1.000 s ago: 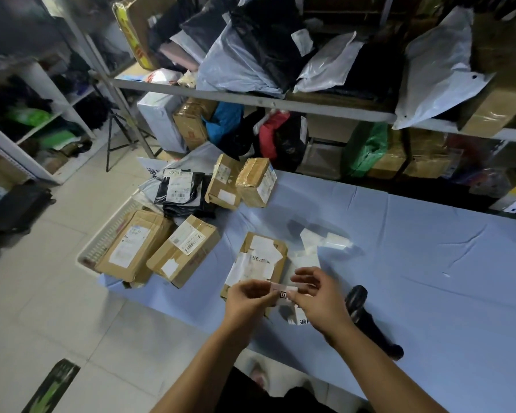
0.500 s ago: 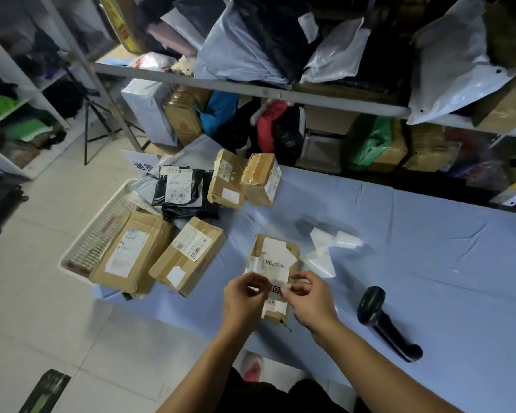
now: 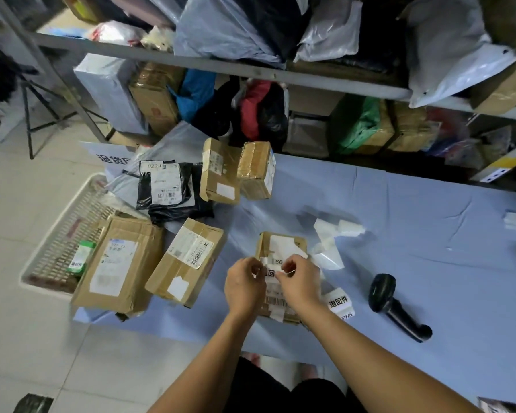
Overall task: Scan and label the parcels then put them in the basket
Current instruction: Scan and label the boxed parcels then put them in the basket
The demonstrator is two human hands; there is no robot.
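- Starting far left: white basket (image 3: pixel 63 231) down on the floor beside the worktop (image 3: pixel 429 234), holding just one small green packet (image 3: pixel 81 257) with a white sticker, as far as visible. So barely started on the binning part.
- Next over, a big flat parcel (image 3: pixel 116 263) in brown cardboard, hanging off the worktop edge and partly over the basket. Just beside it, a longer parcel (image 3: pixel 185 263). Shipping labels plus a plain white sticker on each; can't tell whether scanned or not.
- Behind those, a black mailer (image 3: pixel 167 189) with a white label, then a taped box (image 3: pixel 219 171) and a second taped box (image 3: pixel 256 174) standing on end, side by side. Probably waiting their turn.
- Front and centre: left hand (image 3: pixel 243 286) pinching one end of a small white label (image 3: pixel 271 273) with a QR-style code on it, fingers curled in tight.
- Directly under that, the current parcel (image 3: pixel 283 244): small brown carton lying flat near the front edge, pretty scruffy, layered with white paper, barcode facing up. Looks mid-labelling, with the sticker held just over the top face and not pressed down yet.
- Right hand (image 3: pixel 298 281) pinching the other end of the same label.
- Further right: peeled backing scraps (image 3: pixel 328 239) just beyond the carton, a strip of printed labels (image 3: pixel 338 304) peeking out beside the right wrist, then the black scanner (image 3: pixel 395 305) lying on its side, not held.
- Guessing one in the basket, one in progress, five or so left to go.
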